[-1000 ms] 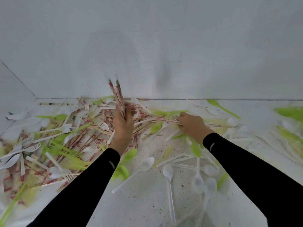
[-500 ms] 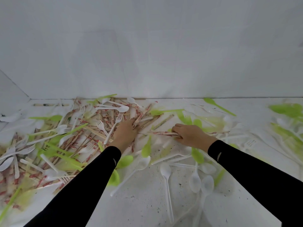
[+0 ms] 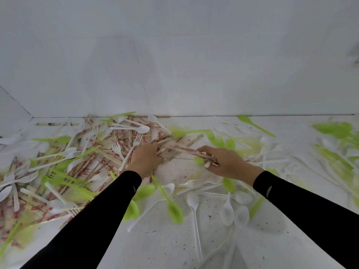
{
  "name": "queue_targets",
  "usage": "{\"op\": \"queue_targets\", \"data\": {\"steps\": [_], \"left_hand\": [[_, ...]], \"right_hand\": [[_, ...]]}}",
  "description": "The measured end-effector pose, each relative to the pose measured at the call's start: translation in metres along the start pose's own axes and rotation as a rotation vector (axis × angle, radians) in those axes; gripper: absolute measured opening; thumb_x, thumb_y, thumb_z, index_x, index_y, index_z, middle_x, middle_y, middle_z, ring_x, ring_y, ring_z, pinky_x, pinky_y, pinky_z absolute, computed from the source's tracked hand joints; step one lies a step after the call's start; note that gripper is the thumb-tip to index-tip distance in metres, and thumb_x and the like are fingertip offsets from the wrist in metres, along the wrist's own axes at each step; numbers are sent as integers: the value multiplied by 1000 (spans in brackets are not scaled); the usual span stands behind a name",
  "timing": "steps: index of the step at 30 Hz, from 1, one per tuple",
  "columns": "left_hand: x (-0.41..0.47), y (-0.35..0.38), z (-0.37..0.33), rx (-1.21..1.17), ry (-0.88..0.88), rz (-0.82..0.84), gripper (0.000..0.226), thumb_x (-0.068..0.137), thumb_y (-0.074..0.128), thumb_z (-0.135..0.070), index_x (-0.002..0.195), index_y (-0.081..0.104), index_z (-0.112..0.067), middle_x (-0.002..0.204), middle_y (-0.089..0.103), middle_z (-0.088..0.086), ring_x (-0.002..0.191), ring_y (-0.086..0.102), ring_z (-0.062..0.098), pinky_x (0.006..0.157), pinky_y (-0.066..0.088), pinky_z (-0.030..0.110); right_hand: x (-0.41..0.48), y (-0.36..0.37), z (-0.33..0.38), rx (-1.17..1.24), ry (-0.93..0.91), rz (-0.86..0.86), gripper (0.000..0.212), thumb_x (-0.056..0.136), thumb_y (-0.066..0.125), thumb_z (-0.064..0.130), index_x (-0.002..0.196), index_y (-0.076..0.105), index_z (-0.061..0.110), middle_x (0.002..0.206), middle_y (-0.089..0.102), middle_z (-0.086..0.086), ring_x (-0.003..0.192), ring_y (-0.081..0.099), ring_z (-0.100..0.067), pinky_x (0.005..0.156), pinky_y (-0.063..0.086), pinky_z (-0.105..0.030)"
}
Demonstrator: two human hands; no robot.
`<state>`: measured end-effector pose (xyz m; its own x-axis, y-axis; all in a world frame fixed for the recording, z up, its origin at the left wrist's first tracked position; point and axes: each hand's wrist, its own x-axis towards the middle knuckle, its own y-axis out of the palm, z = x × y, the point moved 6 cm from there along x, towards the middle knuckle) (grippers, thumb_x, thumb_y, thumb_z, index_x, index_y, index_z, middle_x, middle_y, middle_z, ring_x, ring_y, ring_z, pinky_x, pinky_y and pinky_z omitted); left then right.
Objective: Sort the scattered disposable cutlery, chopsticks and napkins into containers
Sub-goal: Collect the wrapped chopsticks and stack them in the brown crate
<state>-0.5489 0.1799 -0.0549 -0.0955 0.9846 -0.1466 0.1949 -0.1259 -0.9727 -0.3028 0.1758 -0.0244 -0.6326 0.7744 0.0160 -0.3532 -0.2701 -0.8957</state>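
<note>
The right hand's (image 3: 223, 162) grip pinches one end of a bundle of wrapped chopsticks (image 3: 185, 150). The bundle's long axis runs from 4 o'clock to 10 o'clock, its far end pointing at the left hand (image 3: 145, 158). That hand's fingers curl down at that end, but I cannot tell whether its grip closes on it.

At 9 o'clock of the left hand lies the chopstick pile (image 3: 93, 166), mixed with white forks (image 3: 136, 140). Green spoons (image 3: 174, 210) and white spoons (image 3: 227, 210) lie at 6 o'clock of the hands on the white speckled surface (image 3: 174, 247), which meets a plain white wall (image 3: 174, 65) at 12 o'clock.
</note>
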Motion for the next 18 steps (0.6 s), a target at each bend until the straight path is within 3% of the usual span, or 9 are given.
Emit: {"op": "queue_targets", "data": {"steps": [2, 4, 7, 11, 14, 18], "left_hand": [[0, -5, 3, 11, -20, -3, 26, 90, 56, -42, 93, 50, -17, 90, 56, 1, 82, 57, 22, 58, 38, 29], [0, -13, 5, 27, -42, -16, 32, 92, 52, -48, 95, 55, -16, 87, 58, 0, 79, 58, 20, 57, 38, 27], [2, -20, -2, 53, -22, -11, 39, 96, 45, -55, 96, 57, -18, 87, 59, -2, 85, 60, 21, 66, 43, 29], [3, -15, -28, -181, 76, -12, 35, 101, 46, -36, 90, 59, -5, 81, 62, 9, 76, 58, 26, 63, 40, 32], [1, -12, -46, -214, 102, -90, 31, 100, 51, -23, 72, 50, -10, 66, 49, 1, 68, 50, 25, 56, 32, 31], [-2, 7, -57, -146, 54, -37, 43, 96, 59, -28, 60, 36, -20, 62, 40, -2, 67, 48, 24, 58, 33, 31]], "right_hand": [[-1, -10, -2, 120, 55, -50, 41, 89, 63, 50, 125, 48, 39, 87, 63, 10, 76, 61, -12, 69, 51, -36], [0, -17, 0, 247, 89, -29, 45, 83, 60, 65, 120, 45, 44, 87, 60, 15, 76, 59, -4, 68, 46, -27], [6, -32, 4, 407, 105, -114, 21, 93, 55, 56, 93, 51, 35, 71, 54, 14, 62, 50, -5, 62, 39, -27], [14, -50, 5, 487, 154, -228, 33, 95, 56, 49, 83, 59, 19, 64, 52, 1, 55, 44, -15, 57, 35, -25], [14, -65, 6, 520, 188, -277, 39, 93, 57, 54, 66, 52, 26, 54, 40, 13, 51, 38, -9, 50, 28, -19], [11, -83, 5, 645, 232, -377, 31, 98, 52, 46, 103, 69, 19, 46, 44, 19, 41, 35, -3, 44, 30, -14]]}}
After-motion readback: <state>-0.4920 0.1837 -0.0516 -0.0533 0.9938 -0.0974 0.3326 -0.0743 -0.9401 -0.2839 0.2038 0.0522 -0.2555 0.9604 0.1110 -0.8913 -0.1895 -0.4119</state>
